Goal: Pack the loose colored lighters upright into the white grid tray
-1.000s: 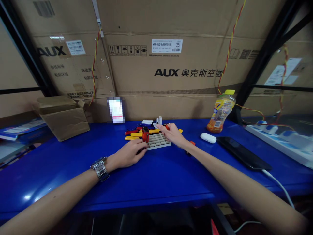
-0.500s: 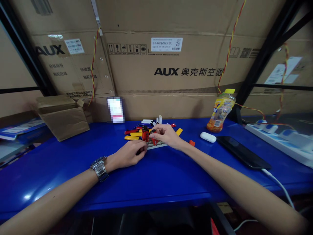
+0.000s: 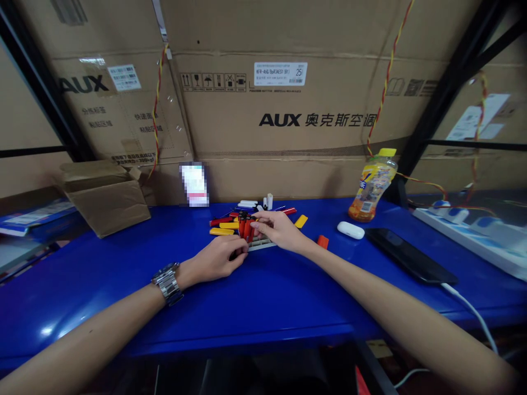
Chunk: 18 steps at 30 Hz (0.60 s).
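Observation:
A white gridded tray [image 3: 262, 243] lies on the blue table. Several red lighters with black tops [image 3: 242, 226] stand upright at its left end. My right hand [image 3: 280, 230] reaches over the tray, its thumb and fingers pinched on a red lighter [image 3: 251, 229] right beside the standing ones. The fingers hide part of that lighter. My left hand [image 3: 218, 256] rests at the tray's left corner with fingers curled around it; their tips are partly hidden. Behind the tray lie loose yellow lighters [image 3: 221, 232], with red, white and blue ones among them.
An orange-red piece [image 3: 323, 241] lies right of my right hand. Further right are a white earbud case [image 3: 351, 230], a black phone [image 3: 409, 255] on a cable, a drink bottle [image 3: 373, 186] and a power strip [image 3: 469, 236]. A cardboard box [image 3: 107, 200] and a lit phone [image 3: 195, 184] stand left.
My right hand has moved slightly left, bringing the red lighter close against the standing ones. My left hand has stayed at the tray's corner.

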Available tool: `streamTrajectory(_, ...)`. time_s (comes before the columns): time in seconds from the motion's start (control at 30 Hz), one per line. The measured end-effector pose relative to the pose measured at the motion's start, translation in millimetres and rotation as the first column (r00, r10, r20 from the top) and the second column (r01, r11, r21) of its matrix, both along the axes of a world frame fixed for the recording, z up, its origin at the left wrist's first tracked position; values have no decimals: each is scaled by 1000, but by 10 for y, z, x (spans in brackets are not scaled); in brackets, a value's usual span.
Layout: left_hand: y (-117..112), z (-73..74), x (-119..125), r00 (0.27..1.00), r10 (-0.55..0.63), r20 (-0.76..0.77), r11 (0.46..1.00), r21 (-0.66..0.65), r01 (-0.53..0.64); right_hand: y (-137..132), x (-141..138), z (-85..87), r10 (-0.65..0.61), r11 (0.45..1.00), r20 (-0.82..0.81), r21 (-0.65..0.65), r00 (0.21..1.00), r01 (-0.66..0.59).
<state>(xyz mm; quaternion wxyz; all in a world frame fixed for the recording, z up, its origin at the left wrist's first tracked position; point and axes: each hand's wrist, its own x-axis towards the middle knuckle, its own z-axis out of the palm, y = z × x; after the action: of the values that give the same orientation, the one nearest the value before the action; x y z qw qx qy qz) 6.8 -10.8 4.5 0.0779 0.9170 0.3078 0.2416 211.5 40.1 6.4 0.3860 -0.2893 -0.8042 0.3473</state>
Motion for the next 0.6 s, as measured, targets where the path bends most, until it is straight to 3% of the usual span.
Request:
streamTrajectory(0.23,13,-15,-9,1000,0,-11,1000,-4,0,6,-32,-32,-5,1000,35,7,999,5)
streamTrajectory(0.6,4,-10,-2,1000,22,-13,1000,-22,-22,-11,4,59,-2,996,54,85,999,-2)
